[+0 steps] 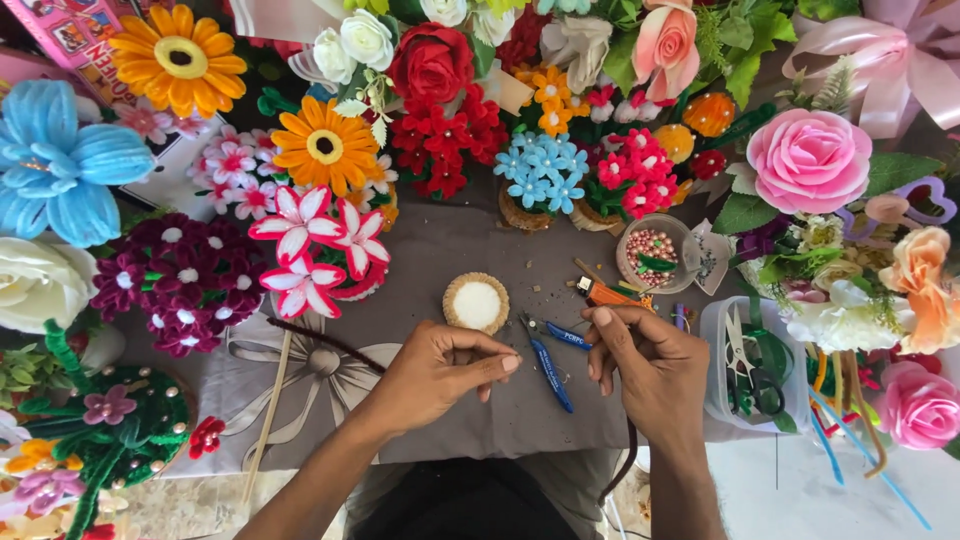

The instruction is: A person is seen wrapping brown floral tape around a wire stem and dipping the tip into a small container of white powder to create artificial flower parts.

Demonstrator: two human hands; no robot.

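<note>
Working low over a grey cloth, both hands sit near the table's middle. Left hand is curled nearly closed, thumb pressed to fingertips in a pinch; a dark brown pipe cleaner runs from under this hand out to the upper left, though whether the pinch grips it cannot be told. Right hand is also curled, fingers bent inward, and a dark strand trails down from beneath its wrist; the grasp itself is hidden. Blue-handled pliers lie on the cloth between the hands, touching neither. Just above the left hand stands a small round woven pot with white filling. An orange utility knife lies just above the right hand. Farther up sits a clear cup of beads. A clear tub holding scissors stands right of the right hand. Pipe-cleaner flower bouquets crowd all around.
</note>
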